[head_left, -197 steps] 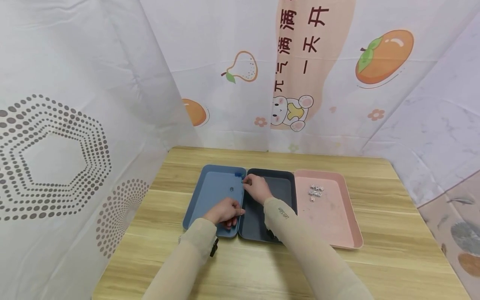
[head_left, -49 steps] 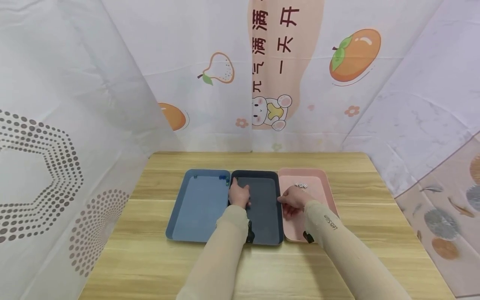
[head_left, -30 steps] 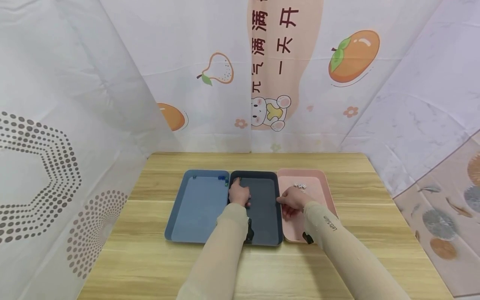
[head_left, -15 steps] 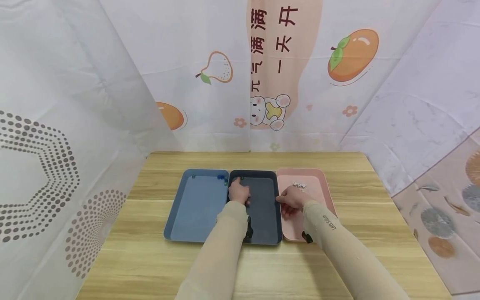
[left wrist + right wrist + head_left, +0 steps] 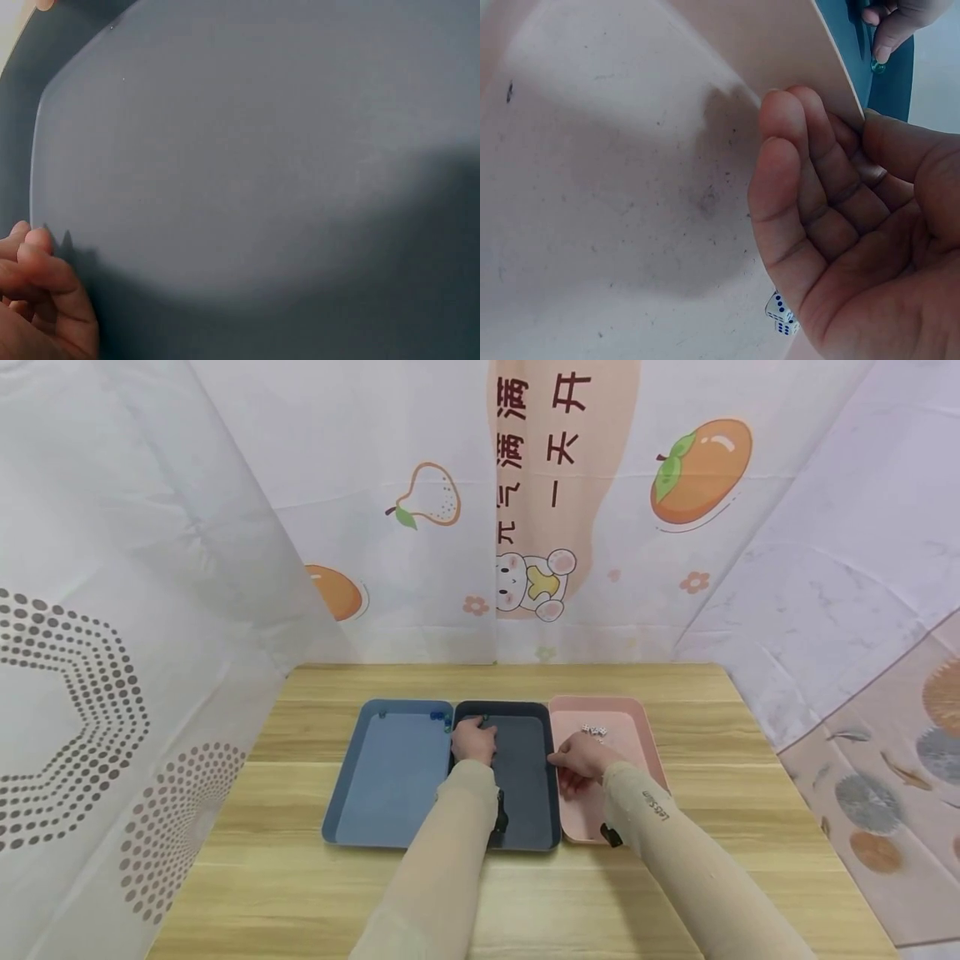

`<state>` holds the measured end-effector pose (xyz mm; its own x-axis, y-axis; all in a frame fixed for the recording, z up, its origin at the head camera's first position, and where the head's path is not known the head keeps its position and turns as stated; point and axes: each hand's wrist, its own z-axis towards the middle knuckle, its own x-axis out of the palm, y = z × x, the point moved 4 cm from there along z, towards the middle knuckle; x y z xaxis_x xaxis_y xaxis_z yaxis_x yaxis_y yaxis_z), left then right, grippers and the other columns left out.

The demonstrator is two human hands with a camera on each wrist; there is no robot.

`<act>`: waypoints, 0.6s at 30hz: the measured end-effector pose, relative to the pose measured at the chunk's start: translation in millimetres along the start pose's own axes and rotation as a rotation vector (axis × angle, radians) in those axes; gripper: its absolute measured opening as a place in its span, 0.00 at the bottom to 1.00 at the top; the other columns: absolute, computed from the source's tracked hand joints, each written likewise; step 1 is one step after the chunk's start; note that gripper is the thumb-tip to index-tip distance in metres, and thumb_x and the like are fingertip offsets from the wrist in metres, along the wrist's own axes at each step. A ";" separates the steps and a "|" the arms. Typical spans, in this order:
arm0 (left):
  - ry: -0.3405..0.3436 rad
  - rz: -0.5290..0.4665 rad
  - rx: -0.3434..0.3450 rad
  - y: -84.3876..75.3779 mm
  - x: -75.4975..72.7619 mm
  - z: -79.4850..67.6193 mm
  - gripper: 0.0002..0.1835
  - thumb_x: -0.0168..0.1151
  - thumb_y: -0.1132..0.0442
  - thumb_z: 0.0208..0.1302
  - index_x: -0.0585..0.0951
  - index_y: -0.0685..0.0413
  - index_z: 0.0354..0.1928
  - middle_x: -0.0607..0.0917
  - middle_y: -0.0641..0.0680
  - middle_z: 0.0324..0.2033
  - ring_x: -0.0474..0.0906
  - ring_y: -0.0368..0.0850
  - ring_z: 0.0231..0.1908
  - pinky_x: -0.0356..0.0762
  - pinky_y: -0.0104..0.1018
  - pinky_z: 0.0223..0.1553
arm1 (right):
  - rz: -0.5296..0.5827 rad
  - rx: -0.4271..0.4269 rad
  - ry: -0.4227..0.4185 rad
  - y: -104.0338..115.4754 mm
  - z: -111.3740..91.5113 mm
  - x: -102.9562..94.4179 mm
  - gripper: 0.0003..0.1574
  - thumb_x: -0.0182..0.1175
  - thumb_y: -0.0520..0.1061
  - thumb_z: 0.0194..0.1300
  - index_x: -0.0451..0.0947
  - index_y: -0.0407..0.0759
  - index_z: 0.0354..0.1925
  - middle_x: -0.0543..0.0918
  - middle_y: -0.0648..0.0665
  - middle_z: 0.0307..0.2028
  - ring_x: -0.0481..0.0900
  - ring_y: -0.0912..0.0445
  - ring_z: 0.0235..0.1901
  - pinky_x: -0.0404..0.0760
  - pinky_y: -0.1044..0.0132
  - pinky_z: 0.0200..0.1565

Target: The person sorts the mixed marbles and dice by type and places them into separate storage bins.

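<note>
In the far left corner of the dark tray [image 5: 525,793] is my left hand [image 5: 474,742]. Its index fingertip touches a small green glass marble [image 5: 878,66], and the thumb stands apart from it. The left wrist view shows the other fingers [image 5: 56,289] loosely bent over the tray floor. My right hand [image 5: 583,758] pinches the near-left wall of the pink tray [image 5: 645,727], thumb outside and fingers [image 5: 776,176] inside. Just beyond that hand lies a cluster of white dice [image 5: 595,731], partly hidden in the right wrist view.
Left of the dark tray stands a blue tray [image 5: 386,785], holding several blue and green marbles [image 5: 437,716] by its far right corner and one marble [image 5: 382,714] at far left. All three trays sit side by side on a wooden table [image 5: 262,827] before a patterned curtain [image 5: 360,443].
From the blue tray, my left hand has moved into the dark one; my right hand has gone to the pink tray. Lately the left index finger has bent rightward, and the marble has shifted right.
</note>
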<state>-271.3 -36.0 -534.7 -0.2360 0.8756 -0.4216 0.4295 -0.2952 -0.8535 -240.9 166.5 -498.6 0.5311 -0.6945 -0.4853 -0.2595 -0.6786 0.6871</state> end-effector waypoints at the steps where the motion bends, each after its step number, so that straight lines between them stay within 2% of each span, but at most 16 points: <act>1: -0.016 0.012 0.003 0.0 0.1 0.8 0.23 0.67 0.61 0.71 0.80 0.51 0.66 0.89 0.60 0.42 0.87 0.53 0.34 0.86 0.47 0.32 | -0.001 0.000 -0.001 0.0 0.2 0.2 0.24 0.55 0.45 0.78 0.81 0.30 0.28 0.86 0.36 0.23 0.84 0.52 0.19 0.84 0.61 0.25; 5: -0.067 0.049 0.008 -0.5 2.5 4.7 0.21 0.69 0.59 0.69 0.84 0.49 0.62 0.85 0.58 0.58 0.85 0.57 0.50 0.85 0.53 0.48 | 0.005 0.006 -0.003 -0.2 0.1 0.6 0.24 0.56 0.45 0.78 0.81 0.31 0.27 0.86 0.35 0.23 0.85 0.51 0.19 0.85 0.61 0.25; 13: -0.083 0.105 0.008 -3.4 9.4 10.1 0.20 0.69 0.56 0.69 0.84 0.47 0.62 0.87 0.56 0.56 0.86 0.56 0.47 0.85 0.54 0.46 | 0.010 0.003 -0.009 -2.3 3.6 1.2 0.23 0.56 0.44 0.78 0.80 0.33 0.26 0.86 0.36 0.22 0.85 0.52 0.19 0.85 0.61 0.26; 18: -0.087 0.145 0.020 -6.8 11.3 11.2 0.19 0.68 0.55 0.70 0.85 0.46 0.61 0.87 0.55 0.55 0.85 0.57 0.50 0.84 0.55 0.49 | 0.020 0.002 0.000 -2.5 2.8 1.3 0.24 0.56 0.44 0.78 0.81 0.33 0.26 0.85 0.38 0.21 0.85 0.52 0.19 0.85 0.61 0.25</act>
<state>-286.6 -28.3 -537.1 -0.2479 0.7872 -0.5647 0.4476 -0.4239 -0.7874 -241.8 166.6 -502.4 0.5260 -0.7077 -0.4716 -0.2716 -0.6653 0.6954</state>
